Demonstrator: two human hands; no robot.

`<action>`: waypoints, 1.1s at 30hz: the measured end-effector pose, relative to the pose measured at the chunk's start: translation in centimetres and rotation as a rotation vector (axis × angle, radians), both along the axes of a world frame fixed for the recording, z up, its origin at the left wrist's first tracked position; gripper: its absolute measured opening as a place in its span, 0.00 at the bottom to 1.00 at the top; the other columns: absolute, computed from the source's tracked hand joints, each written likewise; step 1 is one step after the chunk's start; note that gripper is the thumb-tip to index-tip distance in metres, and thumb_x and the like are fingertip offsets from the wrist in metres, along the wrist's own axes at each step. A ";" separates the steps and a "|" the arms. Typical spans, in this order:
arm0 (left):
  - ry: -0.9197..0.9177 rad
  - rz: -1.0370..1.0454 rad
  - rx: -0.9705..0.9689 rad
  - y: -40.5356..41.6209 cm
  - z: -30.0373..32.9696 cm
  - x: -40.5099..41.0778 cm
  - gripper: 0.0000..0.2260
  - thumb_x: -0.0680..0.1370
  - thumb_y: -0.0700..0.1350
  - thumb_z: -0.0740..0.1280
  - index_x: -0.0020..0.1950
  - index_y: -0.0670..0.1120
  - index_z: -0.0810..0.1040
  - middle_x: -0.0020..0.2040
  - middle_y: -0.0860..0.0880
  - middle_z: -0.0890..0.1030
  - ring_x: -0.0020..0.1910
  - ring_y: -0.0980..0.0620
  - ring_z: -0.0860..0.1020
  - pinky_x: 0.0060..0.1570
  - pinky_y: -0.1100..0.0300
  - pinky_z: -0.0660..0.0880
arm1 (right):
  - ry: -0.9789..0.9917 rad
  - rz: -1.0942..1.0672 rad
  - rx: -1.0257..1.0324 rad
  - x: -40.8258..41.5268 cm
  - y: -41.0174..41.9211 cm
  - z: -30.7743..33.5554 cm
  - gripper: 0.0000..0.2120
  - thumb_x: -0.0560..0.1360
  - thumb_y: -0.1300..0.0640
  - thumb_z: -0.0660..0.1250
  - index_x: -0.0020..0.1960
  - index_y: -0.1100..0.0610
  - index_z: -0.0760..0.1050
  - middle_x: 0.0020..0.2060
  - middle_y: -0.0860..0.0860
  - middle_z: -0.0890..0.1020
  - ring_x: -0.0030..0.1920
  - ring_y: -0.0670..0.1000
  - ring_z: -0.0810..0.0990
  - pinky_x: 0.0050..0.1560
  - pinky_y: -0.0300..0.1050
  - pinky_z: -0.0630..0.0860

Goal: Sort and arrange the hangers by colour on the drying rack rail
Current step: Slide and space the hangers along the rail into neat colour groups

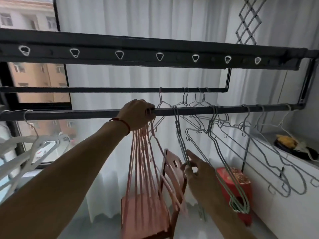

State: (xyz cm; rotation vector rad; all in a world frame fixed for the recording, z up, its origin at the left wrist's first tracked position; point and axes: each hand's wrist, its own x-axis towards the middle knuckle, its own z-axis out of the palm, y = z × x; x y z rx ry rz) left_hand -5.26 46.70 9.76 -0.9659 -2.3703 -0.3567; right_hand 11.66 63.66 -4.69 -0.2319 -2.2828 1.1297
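Observation:
A dark drying rack rail [86,114] runs across the view at chest height. My left hand [136,114] grips the hooks of several pink hangers [143,163] at the rail; they fan downward. My right hand [195,171] pinches the lower wires of a few green-grey hangers [179,131] that hang from the rail just right of the pink bunch. More green and grey hangers [222,152] hang further right, and grey ones [269,152] spread toward the rail's right end. White hangers [31,149] hang at the far left.
A second, thinner rail [103,90] behind holds a few grey hangers [195,100]. Above runs a bar with triangular holes [160,56]. Below stand a wooden chair [174,171] and a red stool [236,180]. A white counter [279,173] lies at right, curtains behind.

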 end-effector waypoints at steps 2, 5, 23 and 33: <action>-0.014 -0.023 -0.021 -0.3 0.3 -0.4 0.12 0.80 0.50 0.65 0.60 0.48 0.81 0.51 0.47 0.82 0.52 0.45 0.78 0.54 0.49 0.76 | -0.011 -0.067 0.052 -0.2 0.9 0.0 0.23 0.81 0.60 0.60 0.75 0.49 0.67 0.49 0.47 0.84 0.28 0.35 0.75 0.31 0.29 0.70; -0.028 -0.052 -0.056 -1.0 0.5 -1.1 0.09 0.80 0.49 0.66 0.56 0.48 0.81 0.46 0.49 0.81 0.48 0.46 0.78 0.51 0.51 0.76 | -0.074 -0.117 0.119 0.3 1.7 0.6 0.24 0.81 0.58 0.61 0.76 0.50 0.64 0.53 0.49 0.84 0.31 0.36 0.78 0.34 0.30 0.73; -0.096 -0.049 -0.126 -10.3 2.0 -4.1 0.17 0.75 0.52 0.73 0.62 0.48 0.80 0.50 0.49 0.81 0.49 0.49 0.79 0.52 0.55 0.75 | -0.296 0.192 0.222 -16.4 -10.0 3.1 0.25 0.77 0.65 0.57 0.74 0.55 0.69 0.73 0.52 0.71 0.74 0.53 0.68 0.73 0.46 0.63; -0.162 0.001 -0.109 -12.7 1.9 -5.8 0.20 0.73 0.55 0.74 0.62 0.48 0.80 0.48 0.51 0.81 0.46 0.52 0.78 0.50 0.59 0.74 | -0.150 0.108 -0.289 -28.7 -8.3 2.8 0.27 0.76 0.57 0.61 0.75 0.59 0.65 0.74 0.56 0.69 0.73 0.59 0.67 0.72 0.54 0.65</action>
